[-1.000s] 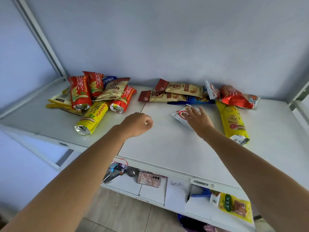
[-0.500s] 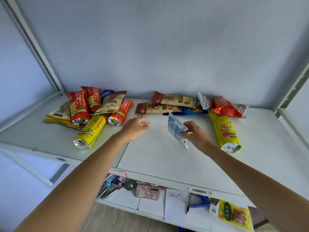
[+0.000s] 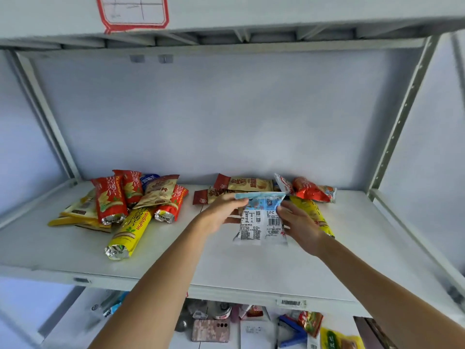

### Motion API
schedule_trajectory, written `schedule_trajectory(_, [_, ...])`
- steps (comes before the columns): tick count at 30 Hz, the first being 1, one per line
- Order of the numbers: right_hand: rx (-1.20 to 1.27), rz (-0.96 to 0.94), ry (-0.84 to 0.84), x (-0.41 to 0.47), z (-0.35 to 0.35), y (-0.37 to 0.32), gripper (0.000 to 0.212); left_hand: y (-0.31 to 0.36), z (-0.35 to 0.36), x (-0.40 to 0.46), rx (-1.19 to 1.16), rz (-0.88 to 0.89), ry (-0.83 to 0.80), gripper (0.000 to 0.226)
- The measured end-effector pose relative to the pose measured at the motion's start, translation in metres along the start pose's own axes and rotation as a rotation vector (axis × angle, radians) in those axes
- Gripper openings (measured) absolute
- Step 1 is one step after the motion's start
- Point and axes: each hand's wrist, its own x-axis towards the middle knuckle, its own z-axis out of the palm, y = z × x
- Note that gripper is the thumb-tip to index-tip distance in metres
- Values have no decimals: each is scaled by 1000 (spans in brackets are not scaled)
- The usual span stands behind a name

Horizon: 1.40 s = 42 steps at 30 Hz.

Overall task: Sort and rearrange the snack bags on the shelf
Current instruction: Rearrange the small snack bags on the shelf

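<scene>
You hold the small white-and-blue plastic snack packet (image 3: 261, 217) above the white metal shelf (image 3: 251, 268), left hand (image 3: 221, 215) and right hand (image 3: 299, 226) each pinching one side, printed back toward you, probably to read which pile it belongs in.

Three red tube bags (image 3: 110, 200), two yellow tubes (image 3: 129, 231), two brown-ended flat packs (image 3: 242, 184), one white-and-blue bag (image 3: 261, 219), two hands (image 3: 221, 212)
</scene>
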Motion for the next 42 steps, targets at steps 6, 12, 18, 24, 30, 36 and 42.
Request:
schedule_trajectory(6, [-475,-154,440,-8,37,-14,27,19,9,-5,62,172,404,30])
schedule_trajectory(12, [-887,-243,216,-27,86,-13,104,48,28,-18,152,241,562,34])
schedule_trajectory(18, [-690,-271,467,-16,86,-30,77,58,33,-28,18,261,453,35])
schedule_trajectory(24, [-58,-97,208,-7,70,-30,62,49,-4,-41,45,207,447,58])
schedule_trajectory(30, [79,-43,-98,-9,67,-28,44,43,-23,-44,-59,45,403,37])
schedule_trajectory(36, [10,-36,-128,0,83,-25,38,35,-33,-48,-224,62,489,37])
schedule_trajectory(42, [-35,-30,-91,9,101,-25,32,33,-51,-56,-232,146,552,15])
